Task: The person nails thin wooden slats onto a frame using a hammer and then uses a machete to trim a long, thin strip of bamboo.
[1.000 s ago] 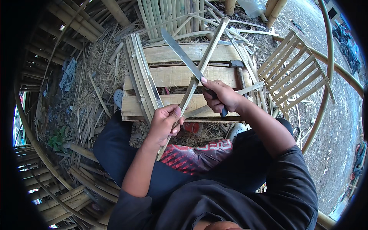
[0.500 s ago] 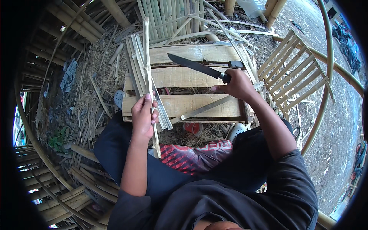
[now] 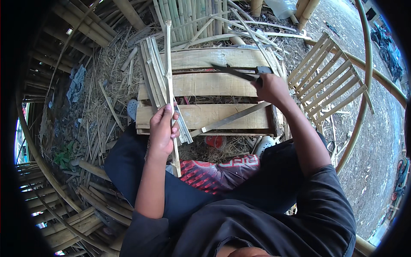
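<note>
My left hand is closed around a long pale bamboo stick, held nearly upright in the view, its lower end over my lap. In my right hand is a knife, gripped by its handle. Its dark blade points left above the slatted wooden bench, apart from the stick, and is slightly blurred. Split bamboo strips lie in a bundle on the bench's left side, partly behind the stick. A thin flat strip lies slantwise across the front planks.
A slatted bamboo frame leans at the right beside a curved bamboo pole. Bamboo poles are piled at lower left. A red cup sits below the bench's front edge. Printed cloth lies between my legs.
My right hand has moved slightly right and up, and the knife blade has turned and shifted right. The top of the bamboo stick has shifted slightly right; my left hand keeps its grip.
</note>
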`<action>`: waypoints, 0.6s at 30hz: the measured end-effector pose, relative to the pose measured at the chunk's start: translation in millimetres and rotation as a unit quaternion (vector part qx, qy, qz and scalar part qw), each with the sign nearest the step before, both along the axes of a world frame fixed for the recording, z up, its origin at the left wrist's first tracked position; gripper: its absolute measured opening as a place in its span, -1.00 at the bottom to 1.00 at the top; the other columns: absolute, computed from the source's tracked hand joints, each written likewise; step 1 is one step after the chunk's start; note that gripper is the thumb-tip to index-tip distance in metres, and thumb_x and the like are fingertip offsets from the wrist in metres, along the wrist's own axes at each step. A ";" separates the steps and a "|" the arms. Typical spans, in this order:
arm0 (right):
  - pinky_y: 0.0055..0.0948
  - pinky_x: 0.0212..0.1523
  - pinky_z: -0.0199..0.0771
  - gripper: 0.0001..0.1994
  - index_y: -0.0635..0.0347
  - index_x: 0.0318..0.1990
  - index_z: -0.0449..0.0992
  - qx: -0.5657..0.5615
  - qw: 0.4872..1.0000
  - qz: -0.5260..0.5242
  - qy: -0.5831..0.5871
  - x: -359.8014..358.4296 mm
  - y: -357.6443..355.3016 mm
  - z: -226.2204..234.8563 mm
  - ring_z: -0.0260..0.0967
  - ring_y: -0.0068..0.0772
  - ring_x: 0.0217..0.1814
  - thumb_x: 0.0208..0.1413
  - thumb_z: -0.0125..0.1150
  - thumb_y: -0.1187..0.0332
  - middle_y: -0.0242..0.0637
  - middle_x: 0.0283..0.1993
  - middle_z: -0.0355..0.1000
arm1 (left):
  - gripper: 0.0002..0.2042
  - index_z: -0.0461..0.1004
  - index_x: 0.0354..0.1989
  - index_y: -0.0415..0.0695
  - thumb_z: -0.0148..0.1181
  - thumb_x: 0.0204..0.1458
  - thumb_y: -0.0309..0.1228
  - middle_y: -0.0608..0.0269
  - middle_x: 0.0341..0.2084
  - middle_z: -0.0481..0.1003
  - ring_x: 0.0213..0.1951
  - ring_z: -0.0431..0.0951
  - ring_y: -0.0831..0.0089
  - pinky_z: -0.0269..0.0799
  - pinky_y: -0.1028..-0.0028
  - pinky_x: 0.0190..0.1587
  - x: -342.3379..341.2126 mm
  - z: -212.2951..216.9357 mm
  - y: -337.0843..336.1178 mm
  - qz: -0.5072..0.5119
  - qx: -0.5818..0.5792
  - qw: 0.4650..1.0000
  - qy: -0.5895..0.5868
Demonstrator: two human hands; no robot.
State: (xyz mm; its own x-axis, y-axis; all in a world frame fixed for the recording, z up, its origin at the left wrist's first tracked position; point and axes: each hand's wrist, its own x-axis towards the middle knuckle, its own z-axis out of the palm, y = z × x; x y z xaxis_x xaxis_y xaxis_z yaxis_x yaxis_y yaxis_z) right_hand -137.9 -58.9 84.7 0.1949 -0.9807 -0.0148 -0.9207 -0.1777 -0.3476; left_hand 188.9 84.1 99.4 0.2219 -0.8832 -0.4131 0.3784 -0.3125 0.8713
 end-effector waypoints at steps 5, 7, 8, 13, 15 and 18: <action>-0.07 -0.38 0.38 -0.50 0.36 -0.41 0.52 -0.050 0.982 -0.018 -0.181 6.9 1.6 13.7 0.45 0.06 -0.50 0.32 0.18 0.00 0.02 -0.56 0.47 | -0.68 0.45 0.12 -0.13 0.02 0.41 -0.17 0.45 -0.44 0.34 -0.65 0.18 0.77 0.01 0.70 -0.67 -8.1 0.2 7.0 -0.081 0.034 0.996 0.017; -0.10 -0.40 0.33 -0.47 0.37 -0.41 0.51 -0.036 0.971 0.006 -0.236 12.8 2.8 4.5 0.38 -0.05 -0.53 0.32 0.18 -0.04 -0.04 -0.58 0.42 | -0.68 0.45 0.12 -0.13 0.02 0.41 -0.17 0.45 -0.45 0.33 -0.66 0.18 0.77 0.00 0.70 -0.67 -14.1 0.1 8.5 -0.104 0.043 0.994 0.013; -0.13 -0.42 0.28 -0.44 0.38 -0.41 0.50 -0.020 0.956 0.031 -0.290 16.7 4.1 1.8 0.31 -0.17 -0.56 0.32 0.18 -0.07 -0.09 -0.61 0.37 | -0.68 0.44 0.12 -0.13 0.02 0.41 -0.16 0.45 -0.46 0.33 -0.66 0.18 0.77 0.00 0.70 -0.67 -17.5 -1.0 9.6 -0.126 0.053 0.991 0.010; -0.23 -0.50 0.30 -0.39 0.37 -0.41 0.50 0.081 0.947 0.026 -0.311 33.0 13.5 -1.2 0.29 -0.42 -0.58 0.33 0.14 -0.15 -0.22 -0.64 0.32 | -0.69 0.44 0.13 -0.20 0.06 0.40 -0.24 0.37 -0.42 0.43 -0.62 0.29 0.74 0.12 0.70 -0.63 -35.8 -6.8 15.8 -0.196 0.032 0.980 -0.021; -0.24 -0.57 0.34 -0.40 0.37 -0.38 0.51 0.147 0.944 0.008 -0.294 37.3 18.5 0.3 0.34 -0.43 -0.61 0.34 0.13 -0.14 -0.25 -0.64 0.34 | -0.69 0.44 0.14 -0.21 0.04 0.41 -0.26 0.35 -0.42 0.44 -0.59 0.32 0.73 0.14 0.69 -0.61 -40.1 -10.6 17.2 -0.207 0.020 0.978 -0.031; -0.27 -0.63 0.35 -0.38 0.38 -0.38 0.51 0.145 0.941 0.081 -0.295 38.8 25.7 -10.1 0.37 -0.42 -0.65 0.35 0.10 -0.15 -0.28 -0.64 0.34 | -0.68 0.40 0.23 -0.25 -0.02 0.43 -0.34 0.31 -0.40 0.46 -0.51 0.38 0.68 0.21 0.68 -0.55 -44.4 -12.7 16.8 -0.233 0.004 0.971 -0.053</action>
